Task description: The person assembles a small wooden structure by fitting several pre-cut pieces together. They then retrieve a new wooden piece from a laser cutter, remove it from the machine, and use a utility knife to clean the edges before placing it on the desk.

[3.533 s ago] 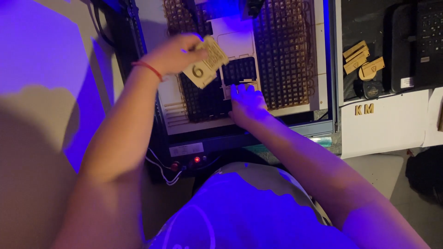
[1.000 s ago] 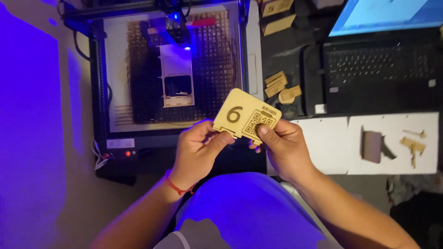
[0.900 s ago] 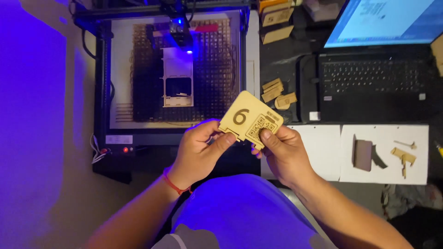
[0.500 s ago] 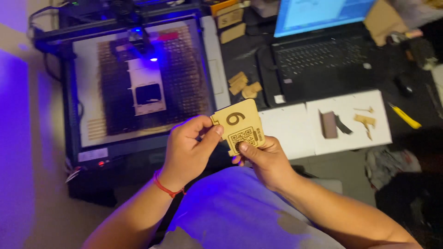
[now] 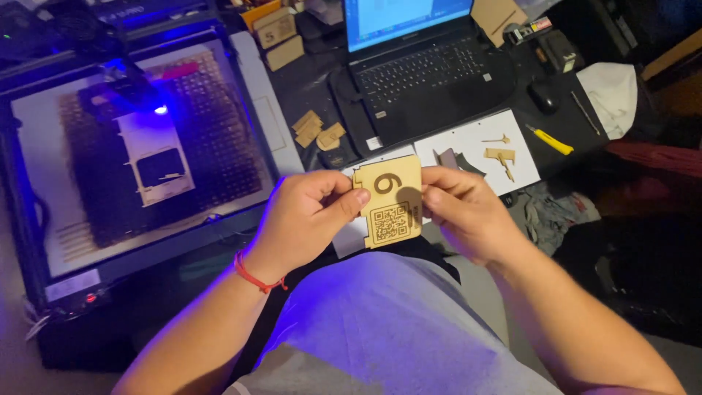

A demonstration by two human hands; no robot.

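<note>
Dim and washed in blue light, your desk (image 5: 307, 80) is dark and crowded. Between your two hands you hold a small wooden tag (image 5: 388, 201), its long axis running near to far, an engraved numeral at the far end and a square code pattern at the near end. Your left hand (image 5: 303, 219) pinches the tag's left edge, thumb on the face and fingers curled behind. Your right hand (image 5: 464, 212) closes on the right edge the same way, so both sit equally near, one on each side. The tag hangs above your lap, clear of the desk.

Just beyond it lies a white sheet (image 5: 475, 146) carrying small wooden pieces, and a yellow knife (image 5: 550, 140) to its right. Farther off stands an open laptop (image 5: 420, 66). To the left sits a laser engraver (image 5: 139, 157), with a cut-out panel on its bed.
</note>
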